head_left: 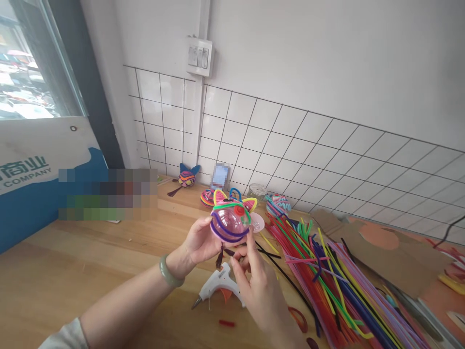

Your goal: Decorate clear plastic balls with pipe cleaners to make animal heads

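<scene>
My left hand [199, 242] holds up a clear pink plastic ball [230, 220] wrapped in green, purple and yellow pipe cleaners, with pink-and-yellow ears and a red button on top. A dark tassel hangs under it. My right hand [256, 281] reaches up from below, its fingertips touching the ball's lower right side. A jade bangle [169, 272] sits on my left wrist. A white glue gun [218, 283] lies on the wooden table [72, 271] just under both hands.
A big heap of coloured pipe cleaners [327, 271] spreads to the right. Cardboard sheets [392, 252] lie beyond it. Finished decorated balls [187, 178] [278, 204] and a small jar [257, 190] stand by the tiled wall. A blue-and-white sign [32, 184] leans at left.
</scene>
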### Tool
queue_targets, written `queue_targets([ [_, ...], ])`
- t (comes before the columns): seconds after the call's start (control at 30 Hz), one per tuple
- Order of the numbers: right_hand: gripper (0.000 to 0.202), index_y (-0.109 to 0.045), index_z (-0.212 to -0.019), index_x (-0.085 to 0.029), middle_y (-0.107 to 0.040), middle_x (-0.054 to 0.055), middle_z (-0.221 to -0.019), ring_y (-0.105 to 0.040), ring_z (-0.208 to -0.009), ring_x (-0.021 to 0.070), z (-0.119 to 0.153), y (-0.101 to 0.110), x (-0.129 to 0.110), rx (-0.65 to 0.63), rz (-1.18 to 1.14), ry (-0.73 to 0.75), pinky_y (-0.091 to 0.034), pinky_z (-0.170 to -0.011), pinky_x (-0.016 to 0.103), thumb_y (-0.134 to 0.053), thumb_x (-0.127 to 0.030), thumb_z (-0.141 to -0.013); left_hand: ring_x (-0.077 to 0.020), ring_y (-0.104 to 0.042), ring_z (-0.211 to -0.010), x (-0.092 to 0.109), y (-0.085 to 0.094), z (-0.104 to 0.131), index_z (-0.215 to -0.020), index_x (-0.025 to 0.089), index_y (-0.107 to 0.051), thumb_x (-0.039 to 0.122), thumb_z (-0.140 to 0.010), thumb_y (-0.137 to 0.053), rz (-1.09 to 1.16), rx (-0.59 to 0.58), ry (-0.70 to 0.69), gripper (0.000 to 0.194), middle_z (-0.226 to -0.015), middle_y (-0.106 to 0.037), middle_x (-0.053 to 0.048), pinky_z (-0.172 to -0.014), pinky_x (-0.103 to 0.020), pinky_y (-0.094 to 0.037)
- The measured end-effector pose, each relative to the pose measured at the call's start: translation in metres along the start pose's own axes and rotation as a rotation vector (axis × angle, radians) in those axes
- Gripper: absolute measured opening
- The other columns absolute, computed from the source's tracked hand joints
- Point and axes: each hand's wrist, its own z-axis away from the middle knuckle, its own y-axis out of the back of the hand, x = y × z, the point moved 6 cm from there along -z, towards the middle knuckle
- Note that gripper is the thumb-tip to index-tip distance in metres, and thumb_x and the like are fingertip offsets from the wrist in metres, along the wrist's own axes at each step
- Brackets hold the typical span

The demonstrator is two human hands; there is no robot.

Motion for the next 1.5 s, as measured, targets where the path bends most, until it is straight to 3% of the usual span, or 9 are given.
queue_targets([
  [0.23,0.065,-0.009,-0.156,-0.018,-0.068,0.002,-0.076,-0.066,-0.058,0.0161,-0.004,0.012,0.005,0.041,0.04,-0.06,-0.057,-0.053,0.027,-0.041,-0.028,-0.1,-0.0242,-0.069,-0.096,0.0,-0.006,-0.002,-0.113,0.015,-0.063,0.029,-0.074,-0.072,-0.111,0.113,-0.06,0.042,-0.109,-0.072,-0.012,-0.088,-0.035,-0.051],
  [0.43,0.063,-0.01,-0.156,-0.02,-0.064,-0.002,-0.062,-0.062,-0.049,0.016,-0.002,0.012,-0.014,-0.003,0.095,0.076,-0.053,-0.047,0.025,-0.04,-0.034,-0.102,-0.0261,-0.066,-0.101,-0.001,-0.014,-0.001,-0.116,0.015,-0.058,0.021,-0.071,-0.076,-0.281,0.182,-0.143,0.049,-0.113,-0.068,-0.013,-0.088,-0.036,-0.05],
  [0.87,0.066,-0.013,-0.156,-0.014,-0.075,0.009,-0.077,-0.069,-0.055,0.0224,-0.005,0.012,-0.022,0.025,0.314,0.194,-0.053,-0.047,0.031,-0.042,-0.037,-0.101,-0.0222,-0.062,-0.093,0.002,-0.018,0.002,-0.116,0.018,-0.055,0.025,-0.067,-0.082,-0.492,0.201,-0.232,0.056,-0.109,-0.063,-0.009,-0.071,-0.029,-0.052],
  [1.13,0.065,-0.016,-0.155,-0.012,-0.072,0.006,-0.072,-0.068,-0.052,0.0216,-0.005,0.011,-0.021,0.0,0.291,0.181,-0.051,-0.045,0.031,-0.041,-0.037,-0.101,-0.0219,-0.063,-0.092,0.001,-0.02,0.002,-0.117,0.018,-0.055,0.022,-0.067,-0.081,-0.449,0.204,-0.214,0.056,-0.111,-0.064,-0.009,-0.07,-0.028,-0.052],
  [1.37,0.064,-0.013,-0.155,-0.01,-0.066,0.0,-0.061,-0.063,-0.047,0.0167,-0.006,0.012,-0.021,-0.005,0.191,0.146,-0.047,-0.042,0.025,-0.037,-0.037,-0.102,-0.0205,-0.067,-0.085,-0.011,-0.012,0.002,-0.109,0.016,-0.058,0.023,-0.074,-0.075,-0.261,0.238,-0.07,0.04,-0.105,-0.068,-0.011,-0.071,-0.03,-0.054],
  [1.5,0.065,-0.012,-0.155,-0.009,-0.068,0.003,-0.063,-0.064,-0.048,0.0186,-0.006,0.013,-0.019,0.007,0.255,0.144,-0.048,-0.043,0.027,-0.037,-0.038,-0.102,-0.0222,-0.067,-0.091,-0.009,-0.014,0.002,-0.107,0.016,-0.058,0.02,-0.073,-0.076,-0.267,0.233,-0.102,0.039,-0.106,-0.068,-0.01,-0.077,-0.032,-0.053],
])
